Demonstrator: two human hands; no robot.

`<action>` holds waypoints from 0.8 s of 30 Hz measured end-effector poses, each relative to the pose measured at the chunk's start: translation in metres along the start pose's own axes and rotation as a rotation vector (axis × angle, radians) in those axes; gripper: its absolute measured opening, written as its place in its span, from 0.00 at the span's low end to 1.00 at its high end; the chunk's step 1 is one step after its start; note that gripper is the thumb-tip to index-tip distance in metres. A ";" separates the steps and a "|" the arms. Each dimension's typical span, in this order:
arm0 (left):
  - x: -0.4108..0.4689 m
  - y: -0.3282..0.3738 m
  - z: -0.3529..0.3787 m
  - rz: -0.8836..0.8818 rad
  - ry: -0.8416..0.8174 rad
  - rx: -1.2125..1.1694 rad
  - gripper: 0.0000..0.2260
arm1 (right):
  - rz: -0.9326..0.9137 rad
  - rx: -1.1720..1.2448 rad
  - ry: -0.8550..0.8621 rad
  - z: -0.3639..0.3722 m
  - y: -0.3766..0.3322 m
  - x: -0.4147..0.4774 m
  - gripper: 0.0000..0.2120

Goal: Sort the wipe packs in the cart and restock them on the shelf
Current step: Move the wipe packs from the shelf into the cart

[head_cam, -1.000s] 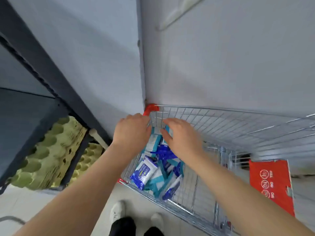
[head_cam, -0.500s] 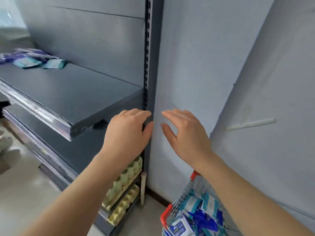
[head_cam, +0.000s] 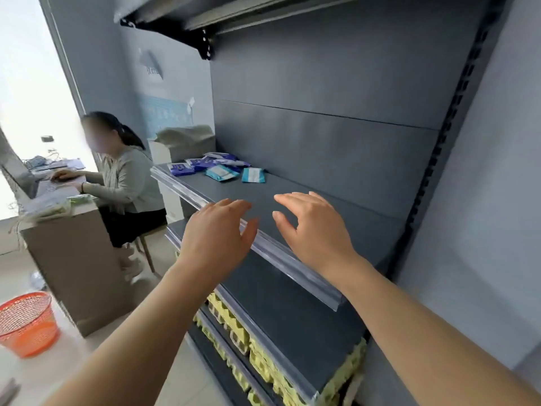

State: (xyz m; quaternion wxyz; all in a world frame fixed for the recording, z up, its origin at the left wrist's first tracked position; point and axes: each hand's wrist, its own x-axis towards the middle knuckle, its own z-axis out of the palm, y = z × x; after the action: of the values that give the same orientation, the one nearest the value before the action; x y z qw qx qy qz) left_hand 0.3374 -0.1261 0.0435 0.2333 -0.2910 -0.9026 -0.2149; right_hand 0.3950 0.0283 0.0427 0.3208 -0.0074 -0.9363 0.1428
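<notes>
done: several wipe packs (head_cam: 221, 172) lie at shelf (head_cam: 281, 186) far left end, maybe seven | left grip (head_cam: 218, 238), right grip (head_cam: 314, 230) spread, empty, over shelf front edge | left: cart out of view, remainder unknown

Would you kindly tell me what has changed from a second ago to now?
Both hands rose from the cart holding nothing; the left hand and right hand now hover open over the front of the shelf. The cart has dropped out of view. The wipe packs at the shelf's far end lie as before.
</notes>
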 end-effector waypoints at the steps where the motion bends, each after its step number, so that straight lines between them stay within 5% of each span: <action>1: 0.007 -0.016 -0.002 -0.014 -0.009 0.010 0.18 | 0.001 0.002 -0.012 0.010 -0.008 0.012 0.17; 9: 0.086 -0.117 0.029 -0.109 -0.076 -0.010 0.18 | 0.054 -0.051 -0.104 0.092 -0.021 0.113 0.18; 24: 0.283 -0.274 0.162 -0.132 -0.230 0.030 0.19 | 0.383 -0.156 -0.253 0.246 0.066 0.297 0.17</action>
State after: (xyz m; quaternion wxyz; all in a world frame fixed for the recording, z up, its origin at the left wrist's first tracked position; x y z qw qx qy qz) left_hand -0.0865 -0.1235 -0.0011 0.1180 -0.2500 -0.9437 -0.1814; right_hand 0.0061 0.0581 0.0175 0.1663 -0.1916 -0.9588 0.1282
